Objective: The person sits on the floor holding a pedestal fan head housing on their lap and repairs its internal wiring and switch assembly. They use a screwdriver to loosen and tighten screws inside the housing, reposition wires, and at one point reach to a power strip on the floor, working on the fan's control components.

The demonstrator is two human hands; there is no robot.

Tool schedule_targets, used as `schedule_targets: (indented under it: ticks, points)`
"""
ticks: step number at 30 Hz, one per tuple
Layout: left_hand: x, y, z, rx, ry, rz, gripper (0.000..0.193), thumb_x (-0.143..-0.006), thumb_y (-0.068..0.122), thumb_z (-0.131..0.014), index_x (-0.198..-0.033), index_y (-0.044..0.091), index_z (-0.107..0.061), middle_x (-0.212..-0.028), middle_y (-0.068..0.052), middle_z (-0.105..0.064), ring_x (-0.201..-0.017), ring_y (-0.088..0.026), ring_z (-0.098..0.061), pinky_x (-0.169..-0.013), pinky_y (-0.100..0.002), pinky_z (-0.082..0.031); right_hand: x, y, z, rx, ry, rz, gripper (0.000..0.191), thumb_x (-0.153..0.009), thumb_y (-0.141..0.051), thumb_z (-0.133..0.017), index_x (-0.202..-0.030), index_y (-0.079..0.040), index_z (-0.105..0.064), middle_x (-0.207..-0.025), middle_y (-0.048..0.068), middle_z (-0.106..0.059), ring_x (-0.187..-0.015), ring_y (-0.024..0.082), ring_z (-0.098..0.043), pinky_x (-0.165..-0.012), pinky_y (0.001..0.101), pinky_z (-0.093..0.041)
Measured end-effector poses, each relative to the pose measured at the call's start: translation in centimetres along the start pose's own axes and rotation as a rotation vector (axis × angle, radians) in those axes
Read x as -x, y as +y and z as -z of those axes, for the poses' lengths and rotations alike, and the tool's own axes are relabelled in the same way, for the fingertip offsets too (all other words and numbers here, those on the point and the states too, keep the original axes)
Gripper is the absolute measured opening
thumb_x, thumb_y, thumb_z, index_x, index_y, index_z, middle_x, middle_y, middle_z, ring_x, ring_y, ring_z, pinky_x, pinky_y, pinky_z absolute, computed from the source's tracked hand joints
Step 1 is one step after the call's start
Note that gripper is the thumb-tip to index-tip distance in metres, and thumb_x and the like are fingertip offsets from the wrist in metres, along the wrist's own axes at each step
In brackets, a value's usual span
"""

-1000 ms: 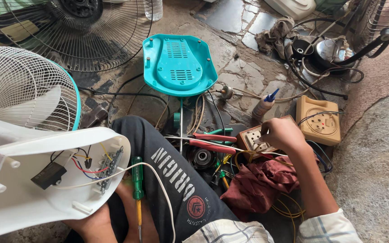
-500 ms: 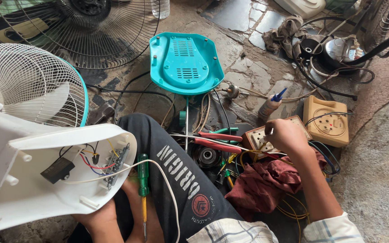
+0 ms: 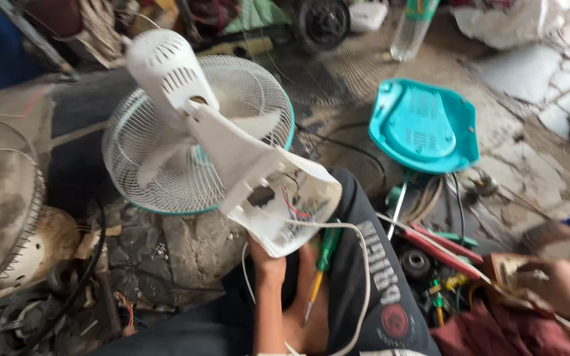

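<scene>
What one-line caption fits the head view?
Left hand props an opened white fan base; right hand rests among tools beside a teal cover.

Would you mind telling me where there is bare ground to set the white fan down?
Free: the stone slab just below the fan's grille, and the pale floor right of the teal cover. Crowded: the tools and wires between the knee and the right hand, and the scrap at lower left. The left hand holds the fan base.

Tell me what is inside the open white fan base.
Inside the white fan base, held by the left hand, are red and blue wires and a dark part. Deeper parts are hidden.
</scene>
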State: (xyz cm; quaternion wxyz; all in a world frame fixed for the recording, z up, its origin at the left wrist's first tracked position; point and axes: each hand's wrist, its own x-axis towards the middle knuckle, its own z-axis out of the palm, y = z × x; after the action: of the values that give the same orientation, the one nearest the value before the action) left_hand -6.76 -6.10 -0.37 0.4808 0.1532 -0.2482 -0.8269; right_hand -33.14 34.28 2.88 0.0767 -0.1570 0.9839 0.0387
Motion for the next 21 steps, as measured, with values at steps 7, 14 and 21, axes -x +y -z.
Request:
schedule_targets:
  ticks: [7, 14, 21]
  points:
    - [0.1, -0.2, 0.3, -0.105, -0.02, -0.08, 0.047, -0.107, 0.035, -0.048, -0.143, 0.005, -0.048, -0.131, -0.009, -0.061, -0.121, -0.022, -0.06, -0.104, -0.041, -0.049, 0.1, -18.7, 4.6, -1.117, 0.067, 0.476, 0.051, -0.101, -0.037, -0.056, -0.134, 0.001, -0.066, -0.121, 0.012, -0.073, -0.111, 0.02, -0.064, -0.097, 0.0357, -0.049]
    - [-0.2, -0.8, 1.5, -0.019, 0.118, -0.097, 0.046, -0.106, 0.034, -0.042, -0.138, 0.004, -0.053, -0.122, -0.011, -0.065, -0.107, -0.023, -0.066, -0.09, -0.039, -0.056, -0.6, -35.2, 3.0, -1.921, -0.882, 0.596, 0.068, -0.105, -0.053, -0.032, -0.142, 0.0, -0.053, -0.138, 0.016, -0.063, -0.125, 0.027, -0.06, -0.108, 0.0425, -0.045]
    - [0.1, -0.7, 1.9, -0.069, 0.111, -0.124, 0.041, -0.106, 0.029, -0.046, -0.136, 0.003, -0.053, -0.12, -0.01, -0.065, -0.106, -0.022, -0.066, -0.089, -0.039, -0.056, -1.0, -35.4, 1.8, -1.963, -0.897, 0.525, 0.062, -0.106, -0.048, -0.037, -0.142, -0.002, -0.053, -0.138, 0.016, -0.062, -0.125, 0.028, -0.06, -0.108, 0.0439, -0.045]
